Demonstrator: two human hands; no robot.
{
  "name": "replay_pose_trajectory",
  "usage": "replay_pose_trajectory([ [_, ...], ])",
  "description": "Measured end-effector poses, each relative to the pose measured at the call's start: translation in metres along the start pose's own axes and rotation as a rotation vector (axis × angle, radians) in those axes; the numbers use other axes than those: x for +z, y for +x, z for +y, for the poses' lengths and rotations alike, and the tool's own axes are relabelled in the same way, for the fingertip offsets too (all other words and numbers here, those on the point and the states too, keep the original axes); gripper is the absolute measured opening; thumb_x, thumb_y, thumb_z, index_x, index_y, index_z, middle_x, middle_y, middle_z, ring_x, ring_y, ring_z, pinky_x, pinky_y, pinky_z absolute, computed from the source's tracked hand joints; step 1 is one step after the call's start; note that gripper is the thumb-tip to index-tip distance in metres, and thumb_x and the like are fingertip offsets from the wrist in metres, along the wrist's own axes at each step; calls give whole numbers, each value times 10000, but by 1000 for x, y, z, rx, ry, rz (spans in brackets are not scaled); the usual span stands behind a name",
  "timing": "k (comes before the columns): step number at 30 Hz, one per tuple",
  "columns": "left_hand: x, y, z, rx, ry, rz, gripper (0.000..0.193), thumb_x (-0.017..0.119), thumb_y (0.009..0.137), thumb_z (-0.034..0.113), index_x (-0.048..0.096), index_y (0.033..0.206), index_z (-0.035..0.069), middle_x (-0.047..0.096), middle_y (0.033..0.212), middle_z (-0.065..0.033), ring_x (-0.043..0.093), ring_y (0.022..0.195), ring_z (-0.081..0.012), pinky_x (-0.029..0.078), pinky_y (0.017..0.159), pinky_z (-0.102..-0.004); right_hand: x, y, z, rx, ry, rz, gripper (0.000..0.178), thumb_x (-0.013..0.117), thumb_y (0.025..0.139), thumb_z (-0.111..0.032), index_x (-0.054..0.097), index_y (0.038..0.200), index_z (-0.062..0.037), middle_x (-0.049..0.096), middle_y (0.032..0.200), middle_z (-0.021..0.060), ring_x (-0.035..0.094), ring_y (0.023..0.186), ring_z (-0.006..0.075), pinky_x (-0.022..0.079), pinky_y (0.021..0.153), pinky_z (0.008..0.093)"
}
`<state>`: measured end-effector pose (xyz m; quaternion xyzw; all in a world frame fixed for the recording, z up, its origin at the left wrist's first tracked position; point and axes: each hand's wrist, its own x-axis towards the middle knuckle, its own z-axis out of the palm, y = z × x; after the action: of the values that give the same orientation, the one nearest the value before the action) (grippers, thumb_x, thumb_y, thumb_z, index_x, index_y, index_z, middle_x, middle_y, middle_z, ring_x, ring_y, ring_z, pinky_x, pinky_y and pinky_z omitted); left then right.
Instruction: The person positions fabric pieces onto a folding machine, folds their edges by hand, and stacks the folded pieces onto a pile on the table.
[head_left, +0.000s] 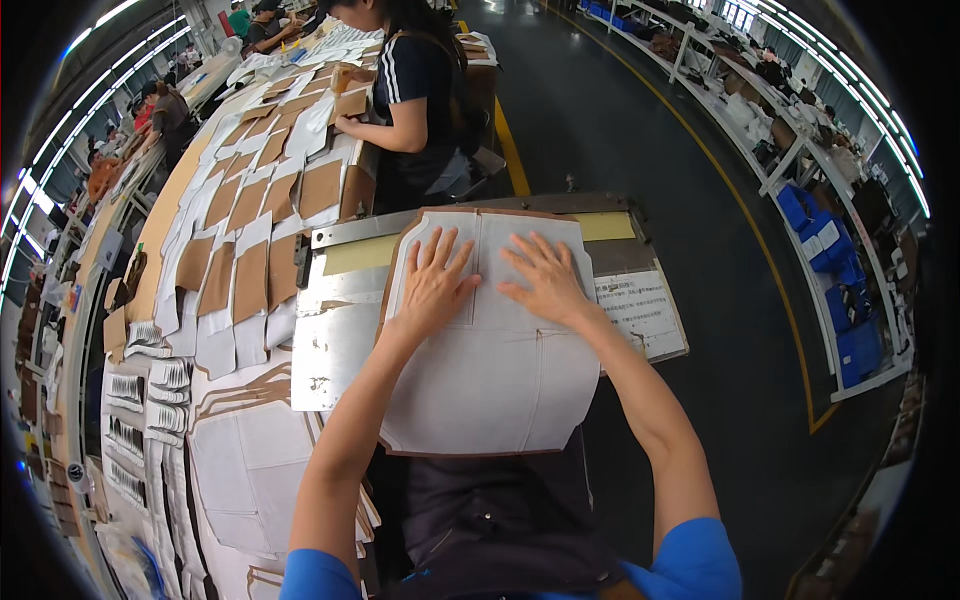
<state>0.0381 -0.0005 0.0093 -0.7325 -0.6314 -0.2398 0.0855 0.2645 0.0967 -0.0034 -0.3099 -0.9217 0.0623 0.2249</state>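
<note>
A large white panel with brown edges and seam lines [480, 385] lies over a metal worktop [340, 365], its near end reaching past the front edge toward my body. My left hand [437, 280] rests flat on the panel's far left part, fingers spread. Across a vertical seam from it, my right hand [545, 280] presses flat on the far right part, fingers also spread. Neither hand grips anything. A metal bar [350, 235] runs along the worktop's far edge, partly covered by the panel. Yellow strips [608, 226] show on both sides of the panel there.
A printed sheet [640, 310] lies at the worktop's right. On the left, a long table holds rows of brown and white pieces [250, 200], stacked white panels [250, 470] and small bundled parts [125, 440]. A co-worker [410, 100] stands ahead. Shelving with blue bins [825, 240] lines the right.
</note>
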Motion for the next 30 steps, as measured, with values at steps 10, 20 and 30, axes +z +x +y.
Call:
replay_pose_trajectory([
  [10,21,-16,3,-199,94,-75,576,425,1045,472,473,1499,119,390,1583,-178,286,1497,-402,160,1163,-664,6,6,-4,-141,33,33,628,643,921,-520,607,1380,-94,484,1517,174,347,1465,380,210,1169,630],
  [20,41,25,-18,-165,143,154,451,547,997,371,584,1378,133,515,1411,-190,430,1350,-383,289,1085,-590,30,49,18,-199,5,157,523,623,953,-454,634,1311,-73,549,1415,183,444,1369,354,310,1111,566],
  [30,46,25,-26,-127,183,200,405,585,974,357,609,1341,188,520,1347,-157,429,1297,-363,314,1045,-546,39,69,-9,-59,-48,185,462,637,951,-416,650,1287,-98,541,1244,176,478,1192,339,381,955,497],
])
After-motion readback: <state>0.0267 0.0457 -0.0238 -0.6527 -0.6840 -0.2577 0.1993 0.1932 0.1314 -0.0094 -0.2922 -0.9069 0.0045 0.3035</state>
